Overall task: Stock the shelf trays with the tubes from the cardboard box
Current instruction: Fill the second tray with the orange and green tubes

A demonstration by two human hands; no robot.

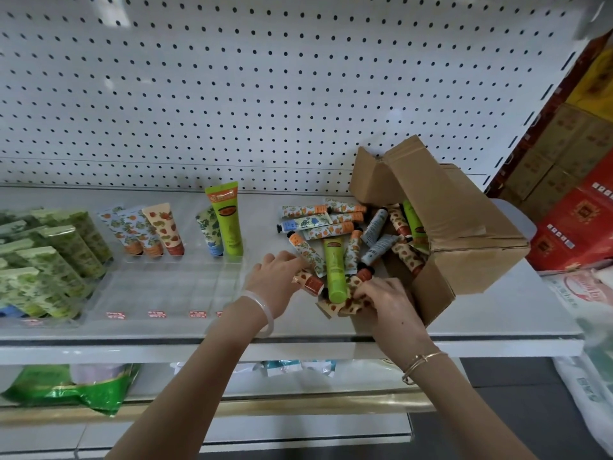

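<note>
Shelf (pixel 497 310) front edge | left hand (pixel 275 277) is touching spilled tubes (pixel 334 260), grasp unclear | right hand (pixel 386 302) is gripping strawberry-print tube (pixel 348 305)

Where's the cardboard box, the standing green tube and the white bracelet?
cardboard box (pixel 464 227), head view, its brown upper wall
standing green tube (pixel 227 224), head view, its middle
white bracelet (pixel 269 315), head view, its band

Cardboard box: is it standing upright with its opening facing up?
No, the cardboard box lies tipped on its side, with tubes spilled from its opening onto the shelf.
</note>
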